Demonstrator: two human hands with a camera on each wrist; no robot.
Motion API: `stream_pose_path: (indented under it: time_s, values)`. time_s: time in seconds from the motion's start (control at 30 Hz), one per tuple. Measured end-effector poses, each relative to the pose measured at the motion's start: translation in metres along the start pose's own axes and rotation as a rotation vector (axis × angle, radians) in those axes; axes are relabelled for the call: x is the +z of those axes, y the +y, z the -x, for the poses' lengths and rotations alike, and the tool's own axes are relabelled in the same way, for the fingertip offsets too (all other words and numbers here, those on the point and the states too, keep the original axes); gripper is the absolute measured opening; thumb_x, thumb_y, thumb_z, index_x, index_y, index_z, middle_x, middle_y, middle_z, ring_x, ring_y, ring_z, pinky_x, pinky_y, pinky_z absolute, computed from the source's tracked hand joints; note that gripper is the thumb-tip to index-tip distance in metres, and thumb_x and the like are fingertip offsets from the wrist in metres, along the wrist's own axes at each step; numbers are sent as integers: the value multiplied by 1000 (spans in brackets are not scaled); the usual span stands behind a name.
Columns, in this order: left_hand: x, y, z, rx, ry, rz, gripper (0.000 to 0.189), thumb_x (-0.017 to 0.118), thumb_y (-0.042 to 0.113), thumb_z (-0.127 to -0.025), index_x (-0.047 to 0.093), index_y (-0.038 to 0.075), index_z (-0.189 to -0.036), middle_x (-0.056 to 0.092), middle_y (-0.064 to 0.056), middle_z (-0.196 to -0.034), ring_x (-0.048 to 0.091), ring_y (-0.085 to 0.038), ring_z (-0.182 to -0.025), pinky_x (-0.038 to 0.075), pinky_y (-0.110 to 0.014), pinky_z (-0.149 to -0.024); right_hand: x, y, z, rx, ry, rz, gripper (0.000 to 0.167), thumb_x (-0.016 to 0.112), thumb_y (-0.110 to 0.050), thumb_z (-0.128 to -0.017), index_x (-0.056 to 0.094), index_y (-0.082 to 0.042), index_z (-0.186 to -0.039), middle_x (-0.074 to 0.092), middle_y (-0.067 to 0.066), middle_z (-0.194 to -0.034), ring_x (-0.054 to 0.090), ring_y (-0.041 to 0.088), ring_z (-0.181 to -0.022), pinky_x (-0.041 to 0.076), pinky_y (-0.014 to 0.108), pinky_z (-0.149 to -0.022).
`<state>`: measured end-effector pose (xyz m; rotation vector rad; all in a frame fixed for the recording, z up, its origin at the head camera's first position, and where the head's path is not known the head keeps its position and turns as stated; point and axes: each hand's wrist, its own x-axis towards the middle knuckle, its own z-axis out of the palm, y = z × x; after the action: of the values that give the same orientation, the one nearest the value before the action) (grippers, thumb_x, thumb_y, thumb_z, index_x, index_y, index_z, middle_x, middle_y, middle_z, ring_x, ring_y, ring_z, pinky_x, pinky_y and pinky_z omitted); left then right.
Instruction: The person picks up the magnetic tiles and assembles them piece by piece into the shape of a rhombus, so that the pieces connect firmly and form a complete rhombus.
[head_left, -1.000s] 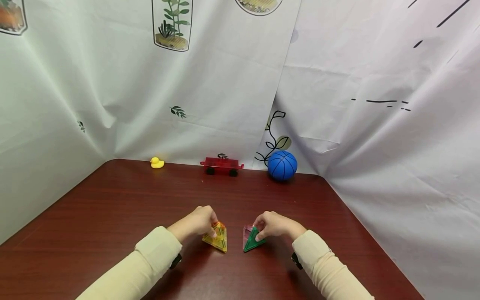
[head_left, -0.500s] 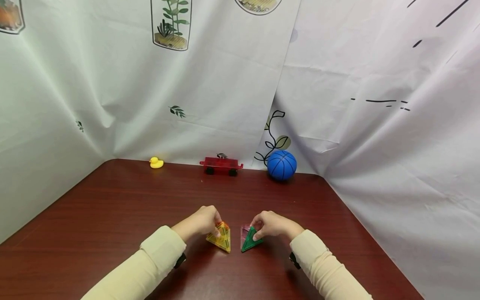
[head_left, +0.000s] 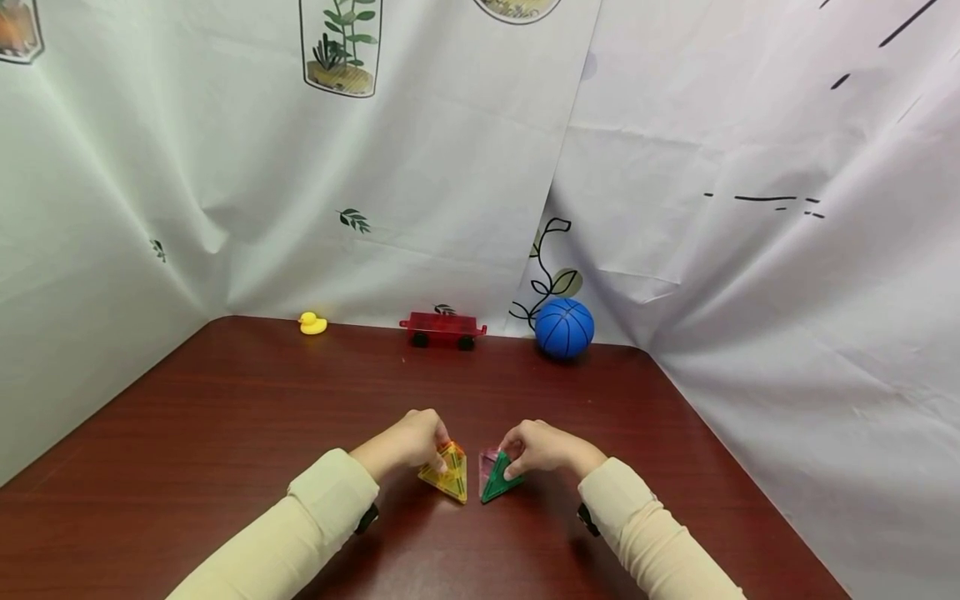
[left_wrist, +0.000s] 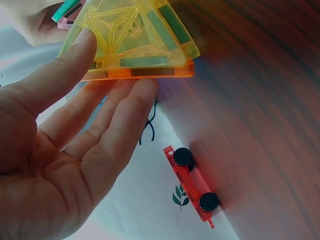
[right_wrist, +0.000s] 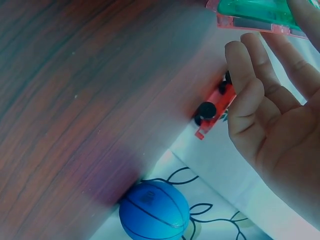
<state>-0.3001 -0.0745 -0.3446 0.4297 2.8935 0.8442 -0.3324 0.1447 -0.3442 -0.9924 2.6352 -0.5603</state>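
In the head view my left hand (head_left: 414,437) pinches a translucent yellow triangular magnetic tile (left_wrist: 150,37) joined to an orange magnetic tile (left_wrist: 172,71). Its thumb lies on the yellow face, and its fingers are behind on the orange side. Opposite it, my right hand (head_left: 547,447) grips a green triangular magnetic tile (head_left: 499,485) with a pink magnetic tile (head_left: 487,463) joined behind. The right thumb presses the green face. Both pairs stand low over the table, points downward, with a narrow gap between them. The right wrist view cuts off most of the green and pink pair.
Along the back edge of the dark red wooden table (head_left: 247,400) stand a yellow toy duck (head_left: 313,324), a red wheeled toy car base (head_left: 444,327) and a blue ball (head_left: 564,328). A printed white curtain (head_left: 442,167) hangs behind them.
My left hand has moved right with the yellow and orange tiles. My right hand has shifted slightly left with the green and pink ones, so the gap between the pairs has narrowed.
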Motion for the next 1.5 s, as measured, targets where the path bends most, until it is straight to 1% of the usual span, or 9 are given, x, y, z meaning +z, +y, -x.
stream_pose_path:
  time_s: [0.2,0.37,0.5,0.7,0.9,1.07,1.2,1.33,1.5]
  values:
    - [1,1,-2,3,-3,-1,24,80,11,-59,66,7,-78,59,0,-72,52,-15,-71,45,-28,-59,1,-3,-2,1,-4,-12,33,74,-16,-69,63,-3,-97,60,-3,-82,54,8,-74,44,22,-63]
    - [2,3,-1,28,9,0,22,80,9,-59,66,7,-75,58,1,-69,50,-14,-68,45,-27,-58,3,-7,-3,-10,-16,-35,32,74,-16,-69,64,-3,-96,62,-2,-82,55,8,-74,45,21,-63]
    - [3,4,0,46,22,-1,21,80,9,-58,66,8,-73,57,1,-67,49,-14,-66,44,-27,-58,3,-9,-4,-19,-19,-15,32,74,-18,-69,64,-3,-96,62,-1,-82,56,8,-74,45,21,-63]
    - [3,3,0,55,27,4,22,80,8,-57,65,7,-73,57,1,-67,49,-14,-65,44,-27,-57,3,-11,-3,-15,-8,-4,32,73,-19,-70,64,-4,-96,63,-2,-82,56,6,-74,45,21,-62]
    - [3,4,0,47,22,-1,23,80,8,-58,65,6,-75,57,0,-67,50,-13,-65,44,-28,-57,3,-14,-3,-18,0,-10,30,73,-21,-70,66,-5,-95,63,-4,-82,55,4,-71,45,19,-61]
    - [4,4,0,38,17,-6,22,80,9,-58,65,7,-74,57,1,-68,49,-13,-66,44,-28,-58,3,-15,-4,-13,6,-13,29,72,-22,-71,67,-6,-94,63,-4,-84,55,4,-73,45,20,-61]
    - [3,4,1,44,14,-5,21,79,9,-59,65,8,-74,56,1,-67,49,-13,-65,44,-27,-57,4,-18,-6,-16,6,-50,26,71,-22,-73,67,-8,-95,63,-5,-86,55,4,-75,45,20,-62]
    - [2,5,1,44,4,10,20,79,8,-59,65,7,-74,56,1,-67,49,-13,-64,44,-27,-56,4,-23,-9,-23,16,-77,25,70,-22,-73,67,-8,-95,62,-7,-85,55,3,-75,45,19,-62]
    - [2,5,1,49,0,15,19,79,9,-60,66,7,-74,56,1,-67,50,-13,-64,44,-27,-56,4,-28,-11,-25,44,-61,25,70,-24,-73,67,-8,-93,58,-7,-82,54,3,-74,45,18,-62]
